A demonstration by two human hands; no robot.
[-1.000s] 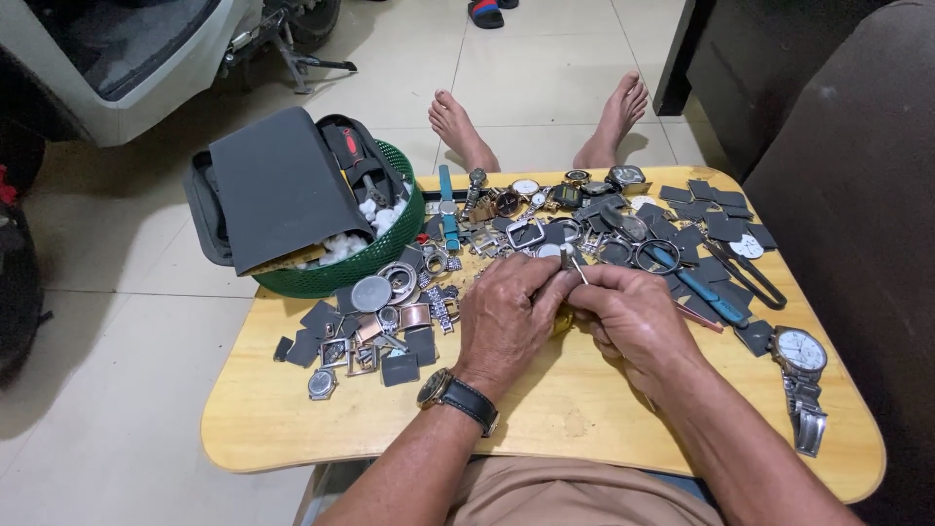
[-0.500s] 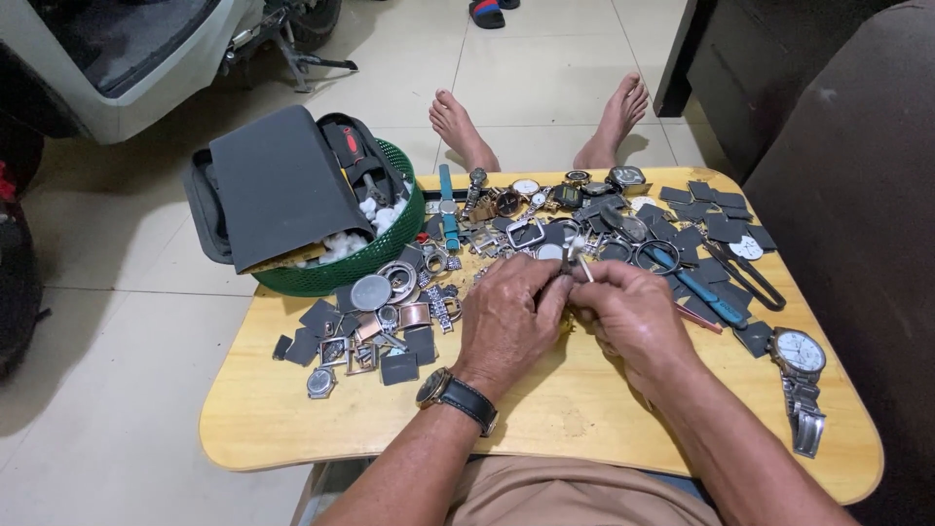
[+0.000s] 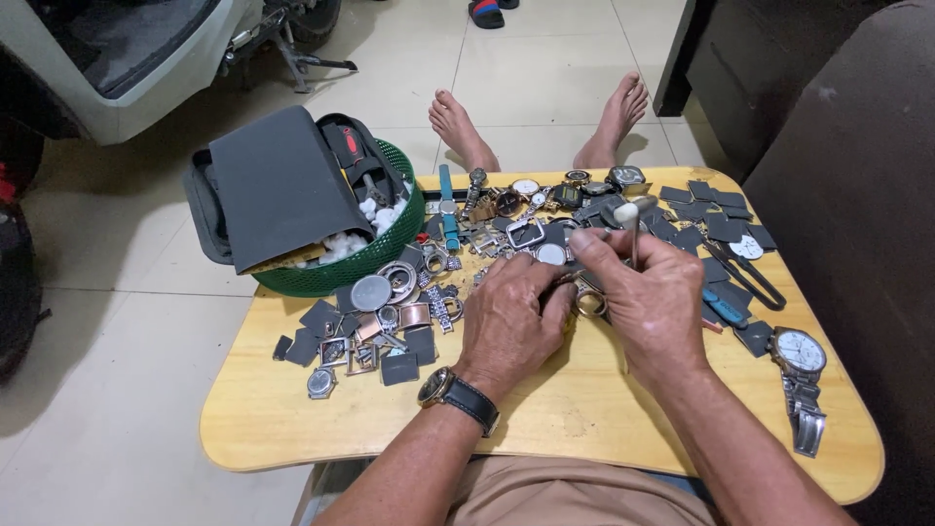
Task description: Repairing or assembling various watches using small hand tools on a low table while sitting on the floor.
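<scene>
My left hand [image 3: 511,317] rests on the small wooden table [image 3: 292,429], fingers curled around a small round metal watch part [image 3: 588,302] that peeks out between both hands. A dark-strapped wristwatch [image 3: 458,394] sits on that wrist. My right hand [image 3: 653,302] grips a thin tool with a pale rounded handle [image 3: 628,219], held upright, its lower end hidden by the fingers beside the watch part. Both hands touch at the table's middle.
Watch cases, dials, straps and dark square pieces lie scattered behind and left of the hands [image 3: 390,312]. A green basket [image 3: 341,273] holding a grey pouch stands at the back left. A steel-band wristwatch [image 3: 801,365] lies at the right edge. Two bare feet [image 3: 467,131] rest beyond the table.
My right hand has raised the tool more upright, its pale handle now showing above the fingers. The left hand stays in place over the small part.
</scene>
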